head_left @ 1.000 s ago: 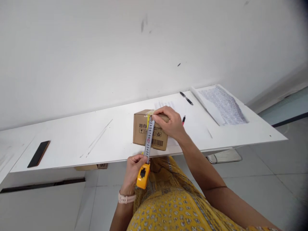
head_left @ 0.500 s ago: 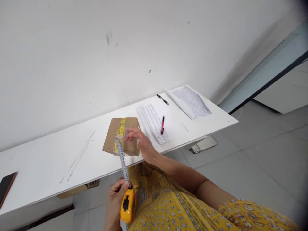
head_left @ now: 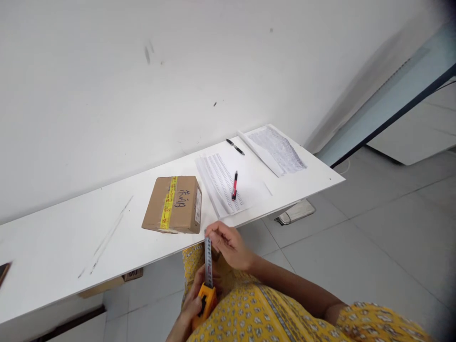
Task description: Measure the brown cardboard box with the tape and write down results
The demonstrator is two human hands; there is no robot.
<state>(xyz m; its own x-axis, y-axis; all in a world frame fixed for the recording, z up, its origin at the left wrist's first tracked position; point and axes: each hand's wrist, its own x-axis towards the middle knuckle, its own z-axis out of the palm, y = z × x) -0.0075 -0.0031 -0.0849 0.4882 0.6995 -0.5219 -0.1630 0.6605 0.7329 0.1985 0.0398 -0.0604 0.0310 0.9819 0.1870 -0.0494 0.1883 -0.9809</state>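
Note:
My left hand [head_left: 192, 300] is wrapped round the yellow case of a tape measure [head_left: 208, 300], low in front of my body. A short length of its blade [head_left: 208, 261] runs up from the case. At the blade's far end, my right hand [head_left: 228, 244] pinches the tip just off the table's front edge. A cardboard box [head_left: 173, 205] with yellow printed tape across its top and dark handwriting sits on the table, a little beyond and left of my hands. Neither hand touches the box.
The white table [head_left: 71, 237] runs along a wall. Right of the box lie printed sheets [head_left: 221, 185] with a red and black pen [head_left: 234, 185] on them. Farther back are a black pen [head_left: 235, 147] and another covered sheet [head_left: 280, 149]. A dark object [head_left: 4, 271] lies at far left.
The tape measure has moved right, away from the box, and less blade is out. My right hand has come back from over the box and closed on the blade's end.

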